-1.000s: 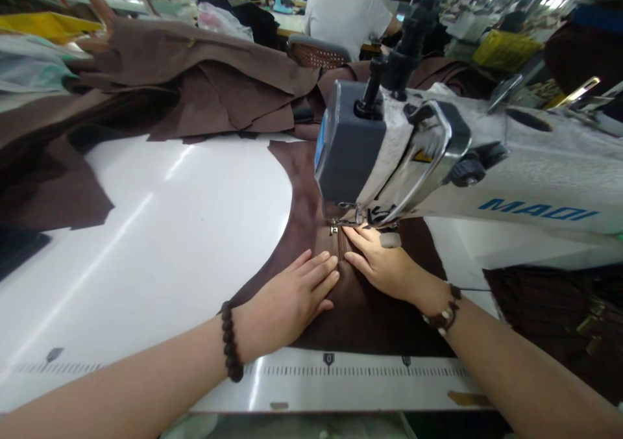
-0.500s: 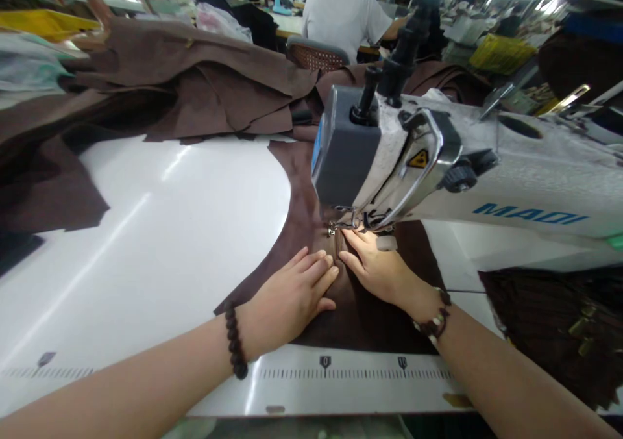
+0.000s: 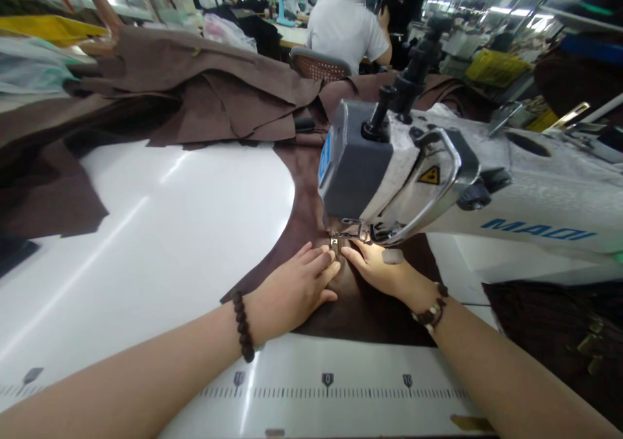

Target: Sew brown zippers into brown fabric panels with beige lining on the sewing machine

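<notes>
A dark brown fabric piece (image 3: 360,309) lies under the head of a white and grey sewing machine (image 3: 389,166). My left hand (image 3: 292,289) rests flat on the fabric, fingers stretched out toward the presser foot (image 3: 335,239). My right hand (image 3: 382,270) lies flat on the fabric on the other side of the seam, fingertips just under the machine head. Both hands press the fabric down close to the needle. A bead bracelet circles each wrist.
A white table (image 3: 160,244) with a printed ruler strip (image 3: 331,387) along its front edge spreads to the left. Piles of brown fabric (image 3: 204,88) lie at the back. More dark cloth (image 3: 559,322) sits at the right. A person in a white shirt (image 3: 348,30) sits beyond.
The fabric has fed away from me under the presser foot. Both hands slid forward with it, and more of the ruler strip shows in front.
</notes>
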{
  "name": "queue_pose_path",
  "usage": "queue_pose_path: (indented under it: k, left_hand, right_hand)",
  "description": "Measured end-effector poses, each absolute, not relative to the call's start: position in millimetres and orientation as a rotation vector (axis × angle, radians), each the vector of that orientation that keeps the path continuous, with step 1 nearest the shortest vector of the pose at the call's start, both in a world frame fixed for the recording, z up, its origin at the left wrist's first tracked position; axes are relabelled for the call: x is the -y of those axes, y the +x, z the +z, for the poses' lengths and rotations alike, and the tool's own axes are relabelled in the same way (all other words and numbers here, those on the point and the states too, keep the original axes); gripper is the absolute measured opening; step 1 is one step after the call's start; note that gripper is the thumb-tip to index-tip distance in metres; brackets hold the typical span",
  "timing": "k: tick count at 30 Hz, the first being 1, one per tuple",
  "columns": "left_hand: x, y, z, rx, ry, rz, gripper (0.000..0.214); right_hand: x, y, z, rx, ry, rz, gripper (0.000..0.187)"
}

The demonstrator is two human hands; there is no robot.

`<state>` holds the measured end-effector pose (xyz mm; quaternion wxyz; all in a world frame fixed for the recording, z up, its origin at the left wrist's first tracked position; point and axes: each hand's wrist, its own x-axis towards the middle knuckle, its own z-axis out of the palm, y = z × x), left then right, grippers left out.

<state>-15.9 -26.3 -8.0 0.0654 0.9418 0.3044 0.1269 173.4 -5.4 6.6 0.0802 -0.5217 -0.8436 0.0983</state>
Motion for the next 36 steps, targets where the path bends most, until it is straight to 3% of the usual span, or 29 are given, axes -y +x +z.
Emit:
queue_pose_path:
  k: [21, 36]
  left_hand:
    - [3.1, -16.6, -4.8, -0.916, 2.871, 0.319, 0.039]
    - [-8.0, -27.3, 3.0, -0.74, 2.92, 0.256, 0.043]
  right_hand:
    - [-15.2, 181.8, -5.8, 2.417, -1.526, 0.543, 0.035]
    - [-22.0, 186.9, -1.9, 2.545, -1.564, 0.339, 0.03]
